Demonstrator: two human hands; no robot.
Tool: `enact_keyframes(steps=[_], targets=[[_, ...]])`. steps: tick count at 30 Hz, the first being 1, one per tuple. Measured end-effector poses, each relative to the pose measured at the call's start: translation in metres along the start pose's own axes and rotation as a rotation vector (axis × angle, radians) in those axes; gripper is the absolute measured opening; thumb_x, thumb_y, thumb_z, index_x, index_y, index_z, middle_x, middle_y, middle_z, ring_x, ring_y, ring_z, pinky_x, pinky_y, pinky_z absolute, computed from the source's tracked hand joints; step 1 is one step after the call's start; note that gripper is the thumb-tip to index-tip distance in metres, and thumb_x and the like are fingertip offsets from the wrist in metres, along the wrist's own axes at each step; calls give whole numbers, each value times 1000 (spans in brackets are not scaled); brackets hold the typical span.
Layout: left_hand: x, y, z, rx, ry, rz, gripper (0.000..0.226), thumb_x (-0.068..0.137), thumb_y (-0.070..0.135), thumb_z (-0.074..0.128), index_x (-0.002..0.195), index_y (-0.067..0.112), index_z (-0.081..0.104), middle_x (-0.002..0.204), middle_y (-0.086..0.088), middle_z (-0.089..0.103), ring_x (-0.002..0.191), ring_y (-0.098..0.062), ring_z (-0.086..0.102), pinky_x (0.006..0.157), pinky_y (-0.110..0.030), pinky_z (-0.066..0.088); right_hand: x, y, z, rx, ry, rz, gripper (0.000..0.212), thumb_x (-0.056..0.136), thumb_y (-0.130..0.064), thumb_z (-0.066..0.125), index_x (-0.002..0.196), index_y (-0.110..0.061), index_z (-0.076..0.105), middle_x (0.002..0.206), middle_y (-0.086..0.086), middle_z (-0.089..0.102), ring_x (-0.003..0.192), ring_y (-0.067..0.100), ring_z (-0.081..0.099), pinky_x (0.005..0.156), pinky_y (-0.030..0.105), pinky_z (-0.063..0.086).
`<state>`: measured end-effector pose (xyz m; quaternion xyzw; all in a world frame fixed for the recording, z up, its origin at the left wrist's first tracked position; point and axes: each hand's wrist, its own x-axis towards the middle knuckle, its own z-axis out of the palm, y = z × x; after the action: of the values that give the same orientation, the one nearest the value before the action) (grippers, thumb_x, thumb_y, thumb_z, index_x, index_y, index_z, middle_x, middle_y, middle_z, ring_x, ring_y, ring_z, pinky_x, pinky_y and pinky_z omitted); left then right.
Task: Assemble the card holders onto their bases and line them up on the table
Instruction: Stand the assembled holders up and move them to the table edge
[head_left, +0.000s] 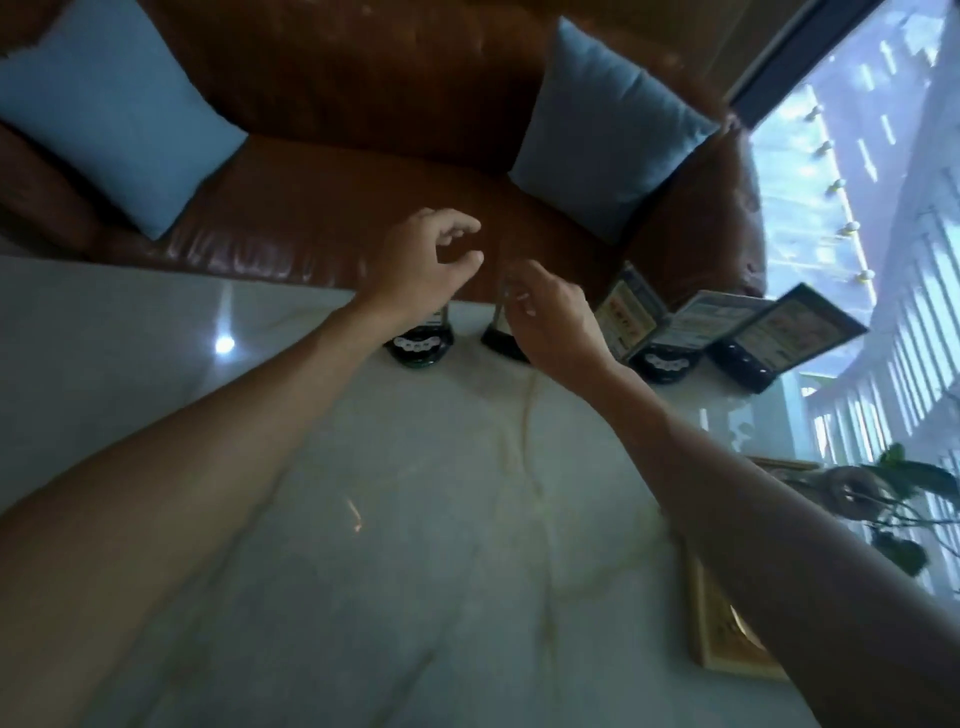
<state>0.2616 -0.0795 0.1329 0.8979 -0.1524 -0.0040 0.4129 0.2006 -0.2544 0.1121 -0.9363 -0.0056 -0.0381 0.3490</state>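
2 bases: round base (418, 347) under left wrist; dark base (503, 343) beside it, at table (415, 519) far edge.
Left hand (423, 262): fingers spread, empty.
Right hand (553, 319): pinching clear holder (503, 306) upright on dark base.
Tip: steady base, press straight down.

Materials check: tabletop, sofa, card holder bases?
Tabletop: looks like polished marble or a stone-look slab, pale with tan veins and a sharp lamp reflection. Sofa: brown leather or faux leather, glossy creased highlights. Bases: black, shiny, probably plastic; too blurred to be sure.
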Motion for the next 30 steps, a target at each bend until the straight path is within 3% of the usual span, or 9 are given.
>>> enact_keyframes(steps=[3, 7, 15, 19, 22, 27, 30], targets=[[4, 41, 20, 11, -40, 62, 31, 89, 29, 69, 120, 23, 68, 118, 3, 66, 107, -5, 60, 79, -3, 41, -10, 15, -46, -45, 69, -7, 38, 91, -16, 54, 129, -20, 57, 113, 4, 71, 99, 24, 67, 81, 33, 52], [6, 90, 49, 15, -95, 116, 31, 89, 27, 70, 120, 20, 68, 117, 0, 68, 107, -12, 62, 91, -31, 51, -21, 46, -101, -68, 135, 36, 39, 91, -20, 53, 130, -18, 57, 114, 8, 70, 98, 29, 66, 84, 40, 54], [21, 157, 125, 31, -233, 127, 33, 86, 29, 73, 118, 26, 68, 114, 5, 69, 100, -10, 64, 84, -20, 48, -34, 132, -199, -190, 228, 108, 43, 84, -21, 51, 126, -18, 59, 117, 11, 66, 100, 33, 64, 83, 46, 53], [32, 175, 168, 26, -287, 108, 35, 84, 31, 74, 118, 28, 68, 115, 6, 69, 101, -9, 64, 82, -19, 47, -31, 188, -231, -291, 145, 164, 27, 90, -20, 56, 115, -12, 61, 111, 15, 64, 97, 37, 62, 81, 42, 53], [42, 183, 197, 51, -318, 105, 37, 84, 31, 75, 120, 27, 67, 116, 5, 69, 101, -10, 64, 81, -20, 46, -27, 224, -244, -289, 139, 165, 27, 90, -14, 62, 115, -2, 64, 109, 21, 64, 97, 39, 62, 75, 35, 46], [62, 190, 236, 122, -356, 98, 42, 84, 27, 74, 125, 22, 66, 122, 1, 68, 111, -15, 63, 87, -19, 42, -23, 271, -250, -380, -4, 262, 35, 93, -27, 61, 126, -14, 61, 124, 17, 63, 104, 37, 61, 78, 40, 51], [70, 191, 256, 188, -386, 101, 46, 84, 24, 72, 129, 19, 64, 128, -3, 66, 117, -18, 60, 90, -19, 40, -24, 291, -246, -406, -63, 274, 30, 92, -21, 56, 121, -17, 64, 120, 18, 66, 92, 37, 62, 68, 38, 50]])
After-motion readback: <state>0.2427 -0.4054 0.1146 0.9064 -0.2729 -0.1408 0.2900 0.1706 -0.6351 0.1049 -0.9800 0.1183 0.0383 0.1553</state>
